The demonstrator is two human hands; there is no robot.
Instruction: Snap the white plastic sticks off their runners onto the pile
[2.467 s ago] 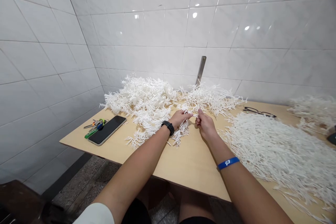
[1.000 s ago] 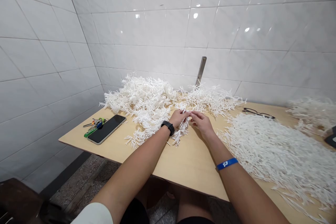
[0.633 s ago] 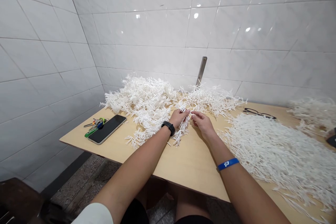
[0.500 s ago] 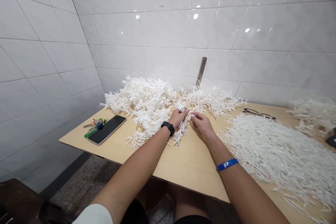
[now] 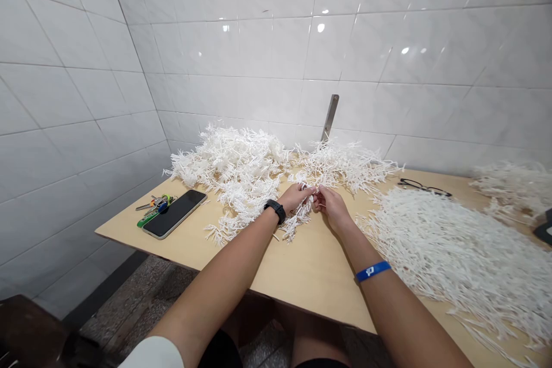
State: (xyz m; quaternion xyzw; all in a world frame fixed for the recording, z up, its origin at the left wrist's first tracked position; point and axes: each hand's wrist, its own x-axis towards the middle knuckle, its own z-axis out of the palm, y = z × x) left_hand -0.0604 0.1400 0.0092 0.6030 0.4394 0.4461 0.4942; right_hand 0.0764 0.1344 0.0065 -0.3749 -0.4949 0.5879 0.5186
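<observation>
In the middle of the frame, the left hand pinched a bunch of white strands above the table, while the right hand met it with fingertips drawn narrow, though whether they gripped a strand could not be told. A hard tug might have snapped a thin strand, or pulled the bunch loose if the left pinch slackened. The tangled heap, left of centre, could have snagged the watch close beside it.
</observation>
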